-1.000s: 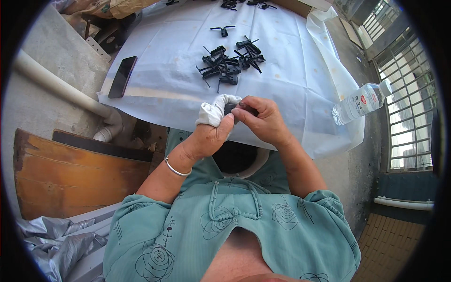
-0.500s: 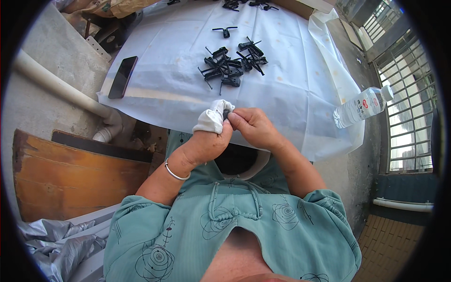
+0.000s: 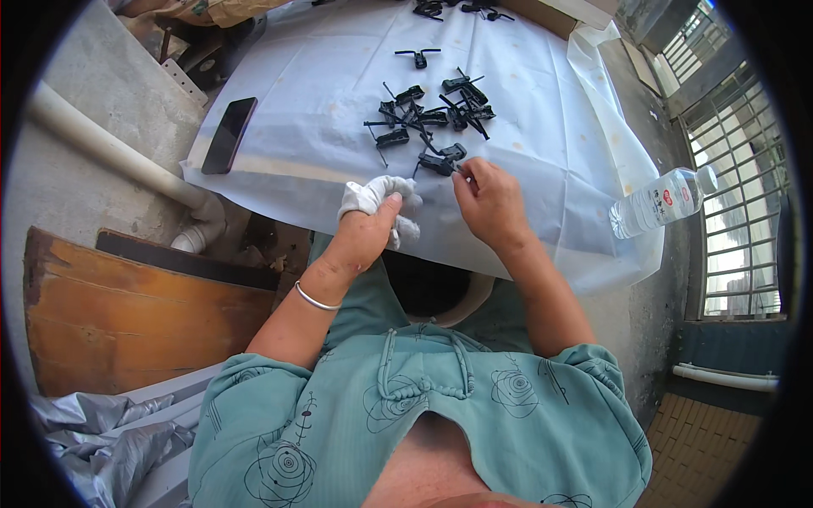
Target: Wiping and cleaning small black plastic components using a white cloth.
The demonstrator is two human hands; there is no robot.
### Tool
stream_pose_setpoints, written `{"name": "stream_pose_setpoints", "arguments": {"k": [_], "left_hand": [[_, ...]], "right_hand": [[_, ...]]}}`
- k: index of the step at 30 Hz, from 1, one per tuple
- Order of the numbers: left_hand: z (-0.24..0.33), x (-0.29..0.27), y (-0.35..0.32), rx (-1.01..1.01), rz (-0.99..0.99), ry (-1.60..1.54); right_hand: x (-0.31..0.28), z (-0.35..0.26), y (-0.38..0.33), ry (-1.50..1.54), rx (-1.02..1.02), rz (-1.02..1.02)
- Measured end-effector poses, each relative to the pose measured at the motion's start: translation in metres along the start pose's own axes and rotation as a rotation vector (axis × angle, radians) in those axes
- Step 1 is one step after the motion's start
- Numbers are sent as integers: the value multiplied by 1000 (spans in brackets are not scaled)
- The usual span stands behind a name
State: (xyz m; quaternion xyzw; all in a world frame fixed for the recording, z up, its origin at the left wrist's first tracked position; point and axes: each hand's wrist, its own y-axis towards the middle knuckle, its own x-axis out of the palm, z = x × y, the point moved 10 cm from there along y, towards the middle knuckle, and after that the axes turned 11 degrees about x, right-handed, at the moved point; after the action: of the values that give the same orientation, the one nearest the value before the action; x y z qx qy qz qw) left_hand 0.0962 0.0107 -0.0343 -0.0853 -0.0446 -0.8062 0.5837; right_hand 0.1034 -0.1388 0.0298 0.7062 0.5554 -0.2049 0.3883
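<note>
My left hand (image 3: 371,222) wears a white cloth glove over its fingers, with the thumb bare. Its fingers curve apart from the thumb over the table's near edge, and nothing shows between them. My right hand (image 3: 493,201) is bare, thumb and forefinger pinched at the thin end of a black plastic clip-like part (image 3: 435,163). That part lies at the near side of a loose pile of similar black parts (image 3: 411,114) with thin arms sticking out. Another such black part (image 3: 420,59) lies alone beyond the pile.
A white plastic sheet (image 3: 305,127) covers the table. On it lie a dark phone (image 3: 229,135) at the left and a clear water bottle (image 3: 656,203) tipped at the right edge. A cardboard box (image 3: 563,15) and more black parts (image 3: 429,9) sit at the far side.
My hands were together around a small dark piece and have come apart. The right hand has reached forward and right to the pile's near side; the left glove's fingers have opened.
</note>
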Motion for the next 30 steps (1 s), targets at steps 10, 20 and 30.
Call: {"name": "stream_pose_setpoints", "arguments": {"k": [10, 20, 30], "left_hand": [[3, 39, 4, -12, -62, -546], [40, 51, -10, 306, -146, 127], [53, 41, -14, 529, 44, 480]], "right_hand": [[-19, -23, -34, 350, -34, -184], [6, -6, -19, 641, 271, -349], [16, -14, -33, 377, 102, -399]]}}
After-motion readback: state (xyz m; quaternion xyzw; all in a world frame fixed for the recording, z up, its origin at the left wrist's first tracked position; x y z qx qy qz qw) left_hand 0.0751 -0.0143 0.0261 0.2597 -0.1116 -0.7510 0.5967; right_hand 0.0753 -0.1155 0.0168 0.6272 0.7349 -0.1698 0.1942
